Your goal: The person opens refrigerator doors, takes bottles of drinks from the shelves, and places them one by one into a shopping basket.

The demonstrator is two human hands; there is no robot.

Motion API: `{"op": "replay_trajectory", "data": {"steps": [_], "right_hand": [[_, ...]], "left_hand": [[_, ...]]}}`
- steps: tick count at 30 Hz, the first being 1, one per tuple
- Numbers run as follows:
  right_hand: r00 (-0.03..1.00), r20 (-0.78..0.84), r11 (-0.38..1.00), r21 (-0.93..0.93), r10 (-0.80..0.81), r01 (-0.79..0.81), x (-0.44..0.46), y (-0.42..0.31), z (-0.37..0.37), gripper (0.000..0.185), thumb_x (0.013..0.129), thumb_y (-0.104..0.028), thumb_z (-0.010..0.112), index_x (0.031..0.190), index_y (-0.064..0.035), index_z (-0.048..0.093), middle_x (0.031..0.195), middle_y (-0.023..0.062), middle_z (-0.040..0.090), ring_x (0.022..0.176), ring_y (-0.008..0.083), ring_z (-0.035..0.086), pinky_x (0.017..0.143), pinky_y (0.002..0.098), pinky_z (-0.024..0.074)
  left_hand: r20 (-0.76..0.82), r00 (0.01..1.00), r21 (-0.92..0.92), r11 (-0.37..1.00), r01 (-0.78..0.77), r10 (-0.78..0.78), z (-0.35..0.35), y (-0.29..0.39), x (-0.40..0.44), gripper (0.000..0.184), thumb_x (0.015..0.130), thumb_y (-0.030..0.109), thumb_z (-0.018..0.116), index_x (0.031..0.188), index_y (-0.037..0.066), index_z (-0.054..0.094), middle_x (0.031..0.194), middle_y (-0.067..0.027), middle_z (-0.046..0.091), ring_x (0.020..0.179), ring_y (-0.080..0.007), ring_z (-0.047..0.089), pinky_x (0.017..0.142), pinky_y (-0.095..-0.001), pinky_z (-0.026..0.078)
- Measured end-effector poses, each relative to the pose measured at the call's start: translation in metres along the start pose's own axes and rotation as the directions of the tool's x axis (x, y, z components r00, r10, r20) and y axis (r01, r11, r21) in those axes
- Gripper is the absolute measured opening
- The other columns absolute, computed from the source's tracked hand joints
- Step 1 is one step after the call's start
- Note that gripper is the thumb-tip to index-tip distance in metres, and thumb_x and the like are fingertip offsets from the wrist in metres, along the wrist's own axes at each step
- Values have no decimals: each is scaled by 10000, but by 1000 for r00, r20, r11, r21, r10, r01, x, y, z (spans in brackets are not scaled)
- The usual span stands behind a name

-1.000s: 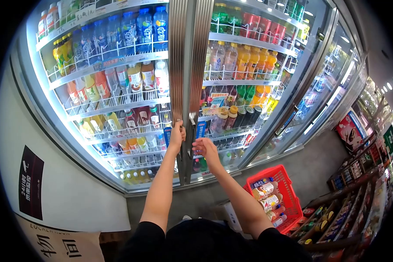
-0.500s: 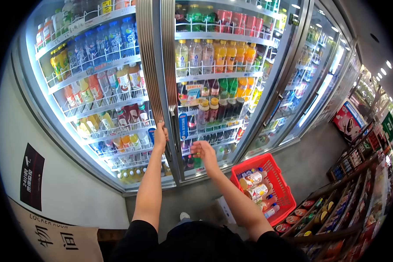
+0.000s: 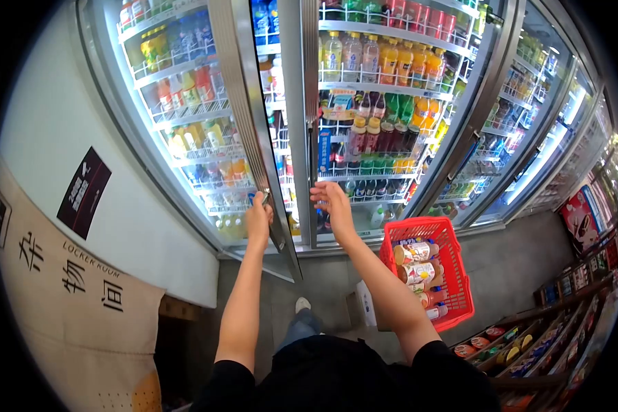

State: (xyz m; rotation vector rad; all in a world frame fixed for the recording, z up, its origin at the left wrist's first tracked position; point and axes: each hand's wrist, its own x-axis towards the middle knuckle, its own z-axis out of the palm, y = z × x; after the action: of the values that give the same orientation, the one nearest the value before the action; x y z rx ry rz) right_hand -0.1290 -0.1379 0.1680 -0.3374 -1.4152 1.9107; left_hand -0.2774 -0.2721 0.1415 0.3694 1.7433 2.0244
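Observation:
My left hand (image 3: 258, 221) is closed around the edge handle of the left glass fridge door (image 3: 237, 96), which stands ajar, swung out toward me. Bottled drinks fill the shelves behind its glass and show in the gap beside it. Close to the frame of the right fridge door (image 3: 309, 158), my right hand (image 3: 334, 206) holds nothing, its fingers apart and loosely bent. That door is closed, with rows of drink bottles (image 3: 371, 62) behind it. A red shopping basket (image 3: 462, 275) with several bottles (image 3: 417, 253) sits beside my right forearm.
A white wall (image 3: 55, 123) with a dark sign (image 3: 84, 193) runs along the left, above a beige curtain (image 3: 82, 309). A carton (image 3: 365, 305) stands on the grey floor (image 3: 515, 261). Snack shelves (image 3: 549, 336) line the lower right, and more fridge doors (image 3: 529, 117) continue right.
The left fridge door has swung from closed to ajar, with my left hand on it. My right hand stays near the right door's frame. The view has shifted left.

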Motion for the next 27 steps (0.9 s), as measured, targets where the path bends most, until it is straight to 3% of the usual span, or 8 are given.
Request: {"op": "replay_trajectory", "data": {"steps": [4, 6, 8, 11, 12, 17, 24, 27], "right_hand": [[998, 58, 1000, 14, 4, -5, -23, 0, 20, 346, 1033, -327, 412, 1145, -47, 583, 1024, 61, 655, 917, 117, 595, 782, 267, 466], [998, 60, 1000, 15, 13, -14, -32, 1, 29, 336, 1031, -311, 412, 1137, -44, 587, 1032, 64, 653, 919, 122, 589, 786, 272, 469], [997, 74, 1000, 12, 28, -28, -39, 2, 42, 334, 1031, -305, 411, 1126, -40, 592, 1034, 64, 653, 915, 125, 590, 786, 271, 472], [994, 109, 999, 19, 25, -27, -44, 9, 56, 336, 1031, -305, 415, 1123, -36, 595, 1037, 68, 650, 915, 129, 592, 782, 271, 476], [993, 118, 999, 17, 27, -29, -46, 10, 59, 336, 1031, -305, 415, 1123, -36, 595, 1037, 68, 650, 915, 129, 592, 782, 271, 476], [985, 169, 998, -53, 34, -25, -47, 10, 62, 361, 1034, -334, 409, 1158, -32, 563, 1075, 100, 654, 975, 163, 619, 816, 296, 482], [996, 76, 997, -62, 48, -44, -17, 17, 55, 358, 1024, -339, 432, 1153, -41, 583, 1042, 91, 661, 937, 155, 623, 799, 297, 497], [994, 82, 996, -67, 70, -65, -1, 19, 66, 353, 1019, -341, 443, 1153, -45, 582, 1040, 83, 662, 936, 145, 619, 806, 292, 492]], "left_hand": [[-264, 953, 145, 983, -112, 148, -54, 6, -65, 326, 944, 329, 594, 809, 35, 555, 685, -16, 490, 623, -135, 466, 610, -278, 398], [-424, 484, 593, 638, -491, 766, -75, 1, -86, 213, 917, 214, 652, 894, 35, 539, 756, -13, 489, 679, -126, 454, 635, -275, 398], [-499, 480, 518, 692, -503, 722, -77, 19, -128, 181, 890, 126, 677, 929, 42, 522, 814, -18, 481, 704, -125, 436, 648, -275, 395], [-362, 450, 538, 577, -614, 816, -63, 36, -160, 151, 903, 111, 655, 895, 46, 519, 775, -10, 474, 658, -104, 422, 596, -244, 375], [-348, 614, 326, 706, -629, 708, -61, 27, -156, 130, 914, 117, 642, 901, 45, 535, 755, -1, 499, 644, -89, 445, 587, -229, 386], [-83, 844, 266, 828, -494, 530, -45, 30, -109, 110, 927, 129, 633, 942, 31, 585, 752, 6, 576, 659, -65, 512, 598, -238, 445], [134, 886, 361, 811, -460, 444, -54, 37, -17, 184, 922, 207, 650, 972, 31, 644, 770, -28, 649, 693, -91, 580, 651, -260, 478], [145, 915, 207, 893, -399, 376, -61, 46, 21, 197, 941, 244, 626, 989, 53, 638, 773, 16, 598, 669, -51, 518, 584, -206, 407]]}}
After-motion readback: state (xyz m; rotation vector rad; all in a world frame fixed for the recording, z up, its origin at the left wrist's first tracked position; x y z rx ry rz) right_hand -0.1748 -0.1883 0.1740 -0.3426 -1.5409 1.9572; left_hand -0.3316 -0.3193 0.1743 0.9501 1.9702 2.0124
